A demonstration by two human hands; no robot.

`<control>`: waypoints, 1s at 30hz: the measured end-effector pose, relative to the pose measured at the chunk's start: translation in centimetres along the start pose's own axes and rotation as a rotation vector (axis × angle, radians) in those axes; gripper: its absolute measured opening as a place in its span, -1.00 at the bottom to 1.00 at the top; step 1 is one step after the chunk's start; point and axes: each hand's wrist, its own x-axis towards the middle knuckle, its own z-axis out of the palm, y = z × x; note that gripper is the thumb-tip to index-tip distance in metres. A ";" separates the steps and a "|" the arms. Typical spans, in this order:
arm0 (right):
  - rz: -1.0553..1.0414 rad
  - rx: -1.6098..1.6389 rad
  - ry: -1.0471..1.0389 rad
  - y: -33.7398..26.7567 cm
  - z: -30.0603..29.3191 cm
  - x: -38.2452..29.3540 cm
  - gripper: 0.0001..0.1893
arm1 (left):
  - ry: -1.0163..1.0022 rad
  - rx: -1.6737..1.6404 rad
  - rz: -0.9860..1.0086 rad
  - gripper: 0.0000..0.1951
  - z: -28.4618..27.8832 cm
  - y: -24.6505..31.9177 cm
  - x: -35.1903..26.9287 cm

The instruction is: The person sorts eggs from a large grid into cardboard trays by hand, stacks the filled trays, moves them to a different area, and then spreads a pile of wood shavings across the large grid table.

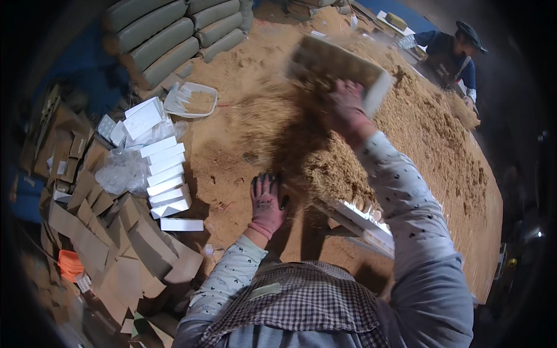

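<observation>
My right hand (346, 104), in a pink glove, grips a white box (377, 87), probably foam, tilted above a heap of brown sawdust-like material (335, 174). Loose material (265, 126) streams from beneath the box in a blur. Lower and to the left, my left hand (266, 204) wears a pink glove with dark fingertips. Its fingers are apart, and nothing shows in its grasp. Beneath the heap's near edge, a white box-like object (365, 226) lies partly covered.
White boxes (167, 178) line the left side beside a clear plastic bag (122, 172) and a white scoop-like tray (191, 100). Flattened cardboard (143, 248) covers the lower left. Filled sacks (163, 39) are stacked behind. A co-worker (452, 61) leans over the far right.
</observation>
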 end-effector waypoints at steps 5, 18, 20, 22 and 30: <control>-0.151 -0.093 -0.649 -11.1 -1.5 -1.7 -0.45 | 0.038 0.051 -0.136 -0.34 2.6 -7.1 -6.8; 1.096 0.425 -0.206 24.2 -6.5 -49.2 -0.36 | -0.829 0.381 -1.006 -0.39 -4.5 -13.5 -30.3; 1.176 0.424 0.307 29.2 -7.4 -61.1 -0.46 | -0.850 0.341 -0.905 -0.40 -2.9 -12.9 -31.2; 1.270 0.228 0.445 30.3 -8.6 -68.4 -0.49 | -0.862 0.320 -0.853 -0.40 -2.7 -12.6 -32.7; 0.686 -0.127 -0.377 29.1 2.3 -55.3 -0.56 | -0.657 0.102 -0.941 -0.48 -1.2 -10.3 -33.8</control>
